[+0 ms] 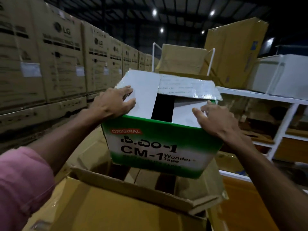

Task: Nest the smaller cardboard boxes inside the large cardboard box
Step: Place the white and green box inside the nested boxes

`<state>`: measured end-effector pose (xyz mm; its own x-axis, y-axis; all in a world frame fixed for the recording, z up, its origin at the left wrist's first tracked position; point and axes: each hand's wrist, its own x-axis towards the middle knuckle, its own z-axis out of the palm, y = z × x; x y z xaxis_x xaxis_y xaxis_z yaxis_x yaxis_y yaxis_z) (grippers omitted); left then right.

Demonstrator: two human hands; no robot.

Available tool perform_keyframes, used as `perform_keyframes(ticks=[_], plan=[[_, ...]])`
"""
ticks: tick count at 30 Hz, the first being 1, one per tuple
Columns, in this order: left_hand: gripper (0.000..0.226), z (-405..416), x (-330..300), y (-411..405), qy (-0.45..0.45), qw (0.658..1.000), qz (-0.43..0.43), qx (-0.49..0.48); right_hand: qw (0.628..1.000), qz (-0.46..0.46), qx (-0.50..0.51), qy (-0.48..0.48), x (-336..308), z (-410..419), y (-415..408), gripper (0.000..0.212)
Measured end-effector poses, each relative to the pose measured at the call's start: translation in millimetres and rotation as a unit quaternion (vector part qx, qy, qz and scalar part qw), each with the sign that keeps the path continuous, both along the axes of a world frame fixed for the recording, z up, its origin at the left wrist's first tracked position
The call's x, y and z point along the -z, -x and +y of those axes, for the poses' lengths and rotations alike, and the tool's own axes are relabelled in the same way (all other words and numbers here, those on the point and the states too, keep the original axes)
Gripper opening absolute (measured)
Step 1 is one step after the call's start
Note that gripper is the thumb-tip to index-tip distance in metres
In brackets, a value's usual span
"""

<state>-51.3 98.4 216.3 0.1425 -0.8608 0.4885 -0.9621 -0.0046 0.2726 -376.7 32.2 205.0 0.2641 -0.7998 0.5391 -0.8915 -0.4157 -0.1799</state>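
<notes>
A dim warehouse with a dark steel roof and round ceiling lamps holds a long wall of stacked LG cartons on the left, a white metal shelf rack on the right, and a tall brown carton leaning behind it.
</notes>
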Motion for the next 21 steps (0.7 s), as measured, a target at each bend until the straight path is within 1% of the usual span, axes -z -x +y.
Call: perform_keyframes(ticks=[3,6,8,13,16,19,21], plan=[[0.081,-9,27,-36,-0.053,0.998,0.013,-0.004,0.999,0.020,-0.002,-0.037,24,-3,-33,0.061],[0.078,-19,53,-58,-0.095,0.995,0.030,0.002,0.996,0.029,0.010,-0.089,49,-8,-56,0.074],[0.076,-28,69,-67,-0.117,0.993,0.033,0.011,0.993,0.026,0.021,-0.117,66,-11,-65,0.077],[0.063,-61,105,-77,-0.135,0.990,-0.005,0.049,0.984,0.054,0.035,-0.163,102,-21,-74,0.057],[0.062,-78,120,-83,-0.150,0.987,-0.030,0.048,0.982,0.049,0.043,-0.175,115,-31,-80,0.054],[0.067,-88,150,-98,-0.164,0.984,-0.005,0.062,0.979,0.049,0.028,-0.198,136,-44,-89,0.054],[0.069,-96,177,-108,-0.191,0.978,0.016,0.083,0.973,0.064,0.026,-0.219,158,-54,-94,0.050]])
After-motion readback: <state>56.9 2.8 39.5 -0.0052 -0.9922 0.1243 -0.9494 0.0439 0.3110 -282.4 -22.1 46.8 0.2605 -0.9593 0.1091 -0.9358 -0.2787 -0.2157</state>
